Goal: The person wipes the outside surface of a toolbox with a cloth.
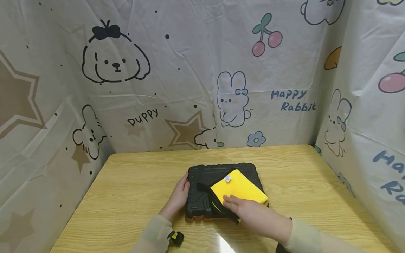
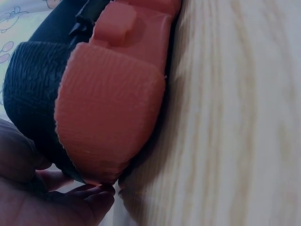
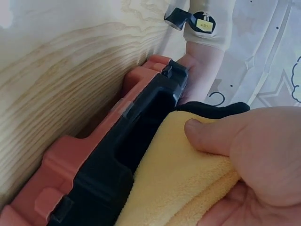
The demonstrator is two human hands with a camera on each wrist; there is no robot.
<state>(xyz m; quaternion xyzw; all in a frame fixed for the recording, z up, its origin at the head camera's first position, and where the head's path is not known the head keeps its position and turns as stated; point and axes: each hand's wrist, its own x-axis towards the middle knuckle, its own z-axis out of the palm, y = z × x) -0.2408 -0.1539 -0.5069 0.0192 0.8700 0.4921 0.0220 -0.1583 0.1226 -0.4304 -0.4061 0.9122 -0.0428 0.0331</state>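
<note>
A plastic case (image 1: 197,205) with a black lid and an orange-red base lies flat on the table. Against its left side, my left hand (image 1: 179,192) holds the edge; the left wrist view shows fingertips (image 2: 101,200) at the lower rim of the orange base (image 2: 110,103). A folded yellow cloth (image 1: 238,186) with black on its other side and a small white tag lies across the lid. My right hand (image 1: 250,212) grips the cloth near its front edge, with the thumb on top of the yellow side (image 3: 164,160) and other fingers partly hidden beneath.
The wooden table (image 1: 142,182) extends around the case. A printed fabric sheet (image 1: 190,70) hangs behind and along both sides. A small black wrist device (image 1: 177,238) sits on the left sleeve.
</note>
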